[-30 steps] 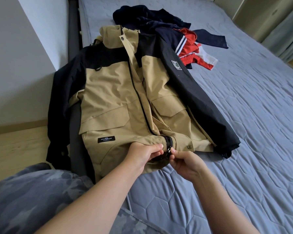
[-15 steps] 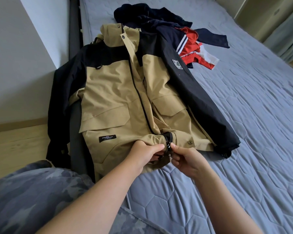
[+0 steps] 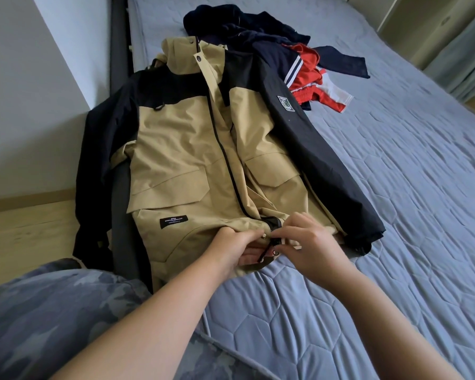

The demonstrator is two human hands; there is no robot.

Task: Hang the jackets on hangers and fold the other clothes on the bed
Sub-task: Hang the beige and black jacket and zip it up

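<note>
A white wall [image 3: 25, 105] rises well to the left of the left hand [image 3: 231, 248], with pale wooden floor [image 3: 25, 229] at its foot. The bed [image 3: 395, 215], under a blue-grey quilted cover, stretches beyond and to the right of the right hand [image 3: 310, 242]. Grey curtains [image 3: 472, 58] hang far beyond that hand, in soft daylight.

- One view only: a wide-angle camera worn on the head, above the hem end of the jacket [image 3: 189, 160].
- It faces forward and down, looking up the jacket's length from the hem.
- Close range: the jacket fills the centre, with the bed [image 3: 395, 215] to its right and the wall [image 3: 25, 105] to its left.
</note>
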